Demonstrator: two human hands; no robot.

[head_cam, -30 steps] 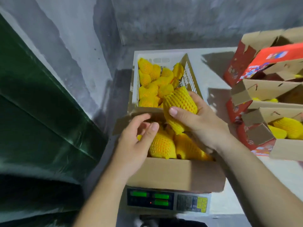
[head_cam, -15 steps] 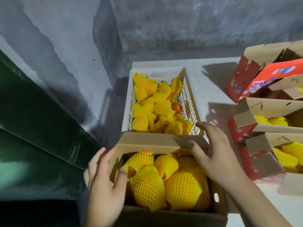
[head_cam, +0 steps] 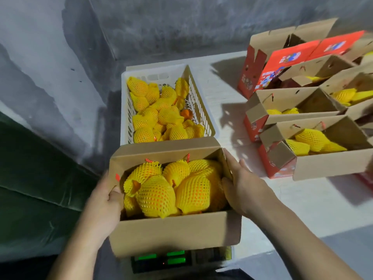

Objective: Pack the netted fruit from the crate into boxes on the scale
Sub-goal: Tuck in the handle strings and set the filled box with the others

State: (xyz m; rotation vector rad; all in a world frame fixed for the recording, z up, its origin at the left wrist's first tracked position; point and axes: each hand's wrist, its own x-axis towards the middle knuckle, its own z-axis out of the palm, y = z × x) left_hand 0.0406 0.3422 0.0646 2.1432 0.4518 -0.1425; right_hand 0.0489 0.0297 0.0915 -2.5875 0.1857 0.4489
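On scale (head_cam: 181, 259), one box (head_cam: 173, 233), two hands

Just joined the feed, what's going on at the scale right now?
A person is packing netted fruit into a cardboard box that sits on the scale. The box looks full. The left hand grips its left wall and the right hand grips its right wall. Behind it, the white crate holds more netted fruit. On the table to the right stand several filled boxes, flaps open.
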